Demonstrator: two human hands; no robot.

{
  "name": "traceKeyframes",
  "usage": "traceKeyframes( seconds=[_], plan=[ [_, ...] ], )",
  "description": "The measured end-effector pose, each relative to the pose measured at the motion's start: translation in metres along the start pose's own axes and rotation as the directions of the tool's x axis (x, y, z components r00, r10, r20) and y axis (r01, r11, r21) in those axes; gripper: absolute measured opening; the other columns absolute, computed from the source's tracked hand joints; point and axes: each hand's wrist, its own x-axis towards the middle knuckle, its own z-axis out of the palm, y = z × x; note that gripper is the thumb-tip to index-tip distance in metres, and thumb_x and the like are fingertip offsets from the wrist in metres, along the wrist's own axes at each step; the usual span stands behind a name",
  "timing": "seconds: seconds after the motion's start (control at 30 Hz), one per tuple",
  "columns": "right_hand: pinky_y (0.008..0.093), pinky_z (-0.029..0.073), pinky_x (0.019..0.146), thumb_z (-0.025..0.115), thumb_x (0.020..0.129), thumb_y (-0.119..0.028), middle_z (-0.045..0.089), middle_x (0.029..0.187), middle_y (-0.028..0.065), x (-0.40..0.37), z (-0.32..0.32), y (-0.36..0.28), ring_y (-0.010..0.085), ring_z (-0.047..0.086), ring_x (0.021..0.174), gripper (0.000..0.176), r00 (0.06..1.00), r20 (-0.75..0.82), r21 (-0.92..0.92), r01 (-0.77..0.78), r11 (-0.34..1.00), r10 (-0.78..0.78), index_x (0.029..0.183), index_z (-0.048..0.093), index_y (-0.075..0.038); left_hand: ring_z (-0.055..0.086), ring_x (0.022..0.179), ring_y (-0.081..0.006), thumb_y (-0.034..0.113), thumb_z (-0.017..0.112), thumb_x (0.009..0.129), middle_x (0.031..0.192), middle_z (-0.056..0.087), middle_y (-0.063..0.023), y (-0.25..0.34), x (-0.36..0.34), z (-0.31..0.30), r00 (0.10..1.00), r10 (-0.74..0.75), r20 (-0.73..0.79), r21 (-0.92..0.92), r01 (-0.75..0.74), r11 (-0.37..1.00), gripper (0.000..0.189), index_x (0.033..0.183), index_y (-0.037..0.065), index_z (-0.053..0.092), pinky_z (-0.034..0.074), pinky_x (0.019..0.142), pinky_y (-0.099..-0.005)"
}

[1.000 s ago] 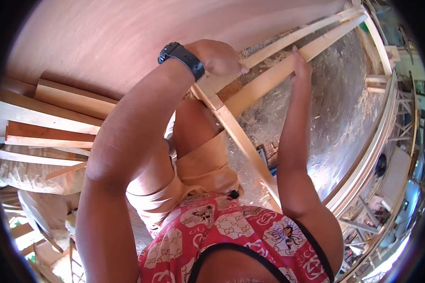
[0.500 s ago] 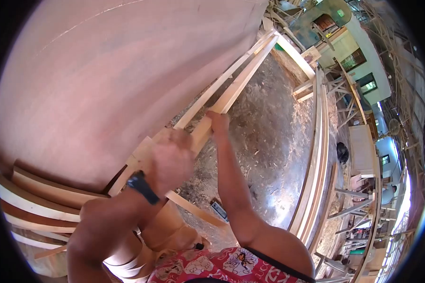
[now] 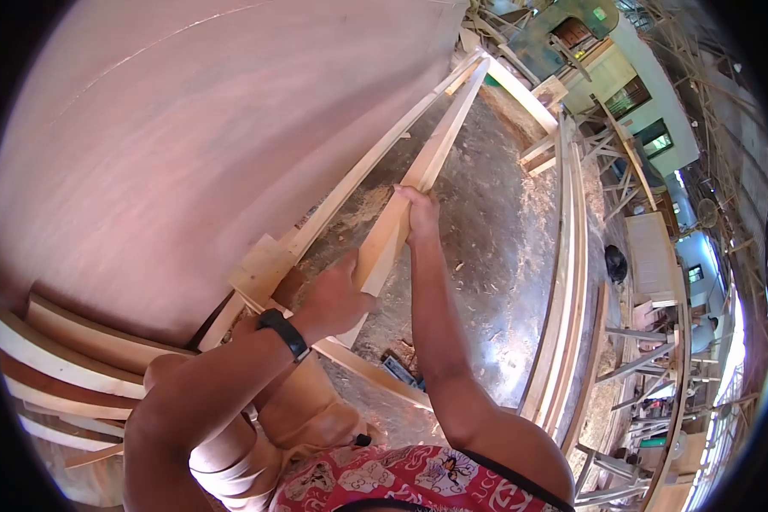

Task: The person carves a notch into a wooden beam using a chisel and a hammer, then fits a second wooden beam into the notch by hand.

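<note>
A long pale wooden plank (image 3: 439, 154) runs from near my body toward the far end of the space. My left hand (image 3: 333, 294), with a black watch on its wrist, grips the near end of the plank, thumb on one side and fingers on the other. Farther along, my right hand (image 3: 421, 213) is closed around the plank's right edge. Beside it on the left, a second long board (image 3: 358, 175) lies along the large smooth pinkish surface, apart from the held plank at this end. A small flat wood piece (image 3: 263, 263) rests at that board's near end.
Curved wooden pieces (image 3: 77, 354) are stacked at lower left. A dusty floor (image 3: 478, 273) with shavings lies below. Several long boards (image 3: 563, 290) run along the right. A blue-grey object (image 3: 397, 369) sits near a low curved strip (image 3: 371, 371). A black item (image 3: 615, 263) stands farther right.
The held plank has swung right, widening the gap to the second board. My left hand, blurred over the small wood piece before, has come right onto the plank. My right hand has shifted slightly right.
</note>
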Motion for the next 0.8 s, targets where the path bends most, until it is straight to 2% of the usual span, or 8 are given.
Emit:
traceKeyframes(
  seconds=[0.2,0.3,0.37,0.4,0.47,0.53,0.67,0.8],
  plan=[
    [0.0394,0.054,0.085,0.088,0.078,-0.020,0.067,0.107,0.0132,0.002,0.013,-0.004,0.0259,0.066,0.098,0.058,0.993,-0.043,-0.175,0.103,0.979,-0.112,0.122,0.058,0.004,0.068,0.101,-0.0233,0.012,0.079,0.080,0.113,0.068,-0.0147,-0.012,0.001,-0.013,0.981,0.081,0.174,-0.577,0.035,0.816,0.084,0.151,-0.007,0.039,0.053,0.092,-0.0341],
    [0.0404,0.053,0.090,0.086,0.082,-0.026,0.068,0.115,0.0182,0.020,0.022,-0.007,0.0299,0.067,0.105,0.063,0.987,-0.053,-0.318,0.127,0.940,-0.151,0.127,0.057,0.007,0.066,0.106,-0.0243,0.012,0.078,0.082,0.119,0.067,-0.0154,-0.009,0.006,-0.031,0.893,-0.082,0.443,-0.699,0.402,0.592,0.080,0.151,-0.006,0.042,0.051,0.095,-0.0351],
    [0.0409,0.053,0.093,0.085,0.084,-0.030,0.068,0.119,0.0210,0.026,0.026,0.001,0.0321,0.067,0.108,0.066,0.978,-0.081,-0.424,0.141,0.895,-0.193,0.130,0.055,0.008,0.066,0.115,-0.0393,0.020,0.080,0.079,0.124,0.066,-0.0250,-0.007,0.016,-0.042,0.987,0.043,0.154,-0.275,0.001,0.962,0.072,0.143,-0.002,0.054,0.052,0.099,-0.0420],
    [0.0391,0.053,0.091,0.083,0.087,-0.029,0.069,0.116,0.0175,0.025,0.033,0.003,0.0270,0.067,0.104,0.061,0.972,-0.103,-0.425,0.149,0.893,-0.211,0.128,0.058,0.007,0.066,0.115,-0.0393,0.020,0.080,0.079,0.124,0.066,-0.0250,-0.004,0.014,-0.046,0.988,0.043,0.146,-0.267,-0.002,0.964,0.072,0.143,-0.002,0.054,0.052,0.099,-0.0420],
    [0.0373,0.052,0.089,0.081,0.090,-0.029,0.070,0.114,0.0140,0.030,0.046,0.009,0.0219,0.067,0.100,0.055,0.967,-0.126,-0.422,0.152,0.894,-0.224,0.126,0.060,0.007,0.054,0.130,-0.0436,0.032,0.080,0.082,0.141,0.054,-0.0244,0.002,0.004,-0.049,0.911,0.411,-0.043,0.455,-0.349,0.820,0.084,0.152,0.002,0.045,0.044,0.108,-0.0548],
    [0.0442,0.049,0.104,0.075,0.092,-0.046,0.065,0.128,0.0291,0.043,0.047,0.030,0.0397,0.063,0.122,0.075,0.968,-0.054,-0.446,0.196,0.873,-0.245,0.135,0.051,0.009,0.048,0.134,-0.0459,0.038,0.081,0.080,0.145,0.049,-0.0247,-0.001,-0.006,-0.053,0.900,0.434,-0.043,0.613,-0.320,0.723,0.091,0.154,0.002,0.042,0.039,0.111,-0.0594],
    [0.0452,0.047,0.108,0.070,0.094,-0.052,0.061,0.135,0.0294,0.036,0.073,0.036,0.0417,0.059,0.128,0.081,0.975,-0.101,-0.594,0.101,0.798,-0.199,0.143,0.046,0.007,0.038,0.141,-0.0465,0.047,0.085,0.074,0.155,0.039,-0.0246,-0.020,-0.002,-0.059,0.982,0.158,-0.099,0.743,-0.033,0.669,0.112,0.160,0.003,0.028,0.029,0.114,-0.0659],
    [0.0459,0.042,0.115,0.059,0.096,-0.062,0.051,0.147,0.0297,0.040,0.071,0.049,0.0418,0.050,0.138,0.094,0.964,-0.194,-0.699,-0.008,0.715,-0.179,0.151,0.035,0.010,0.048,0.132,-0.0458,0.053,0.086,0.072,0.141,0.053,-0.0279,-0.024,0.011,-0.075,0.998,0.047,0.050,0.676,-0.069,0.733,0.121,0.161,0.003,0.021,0.037,0.110,-0.0621]
  ],
)
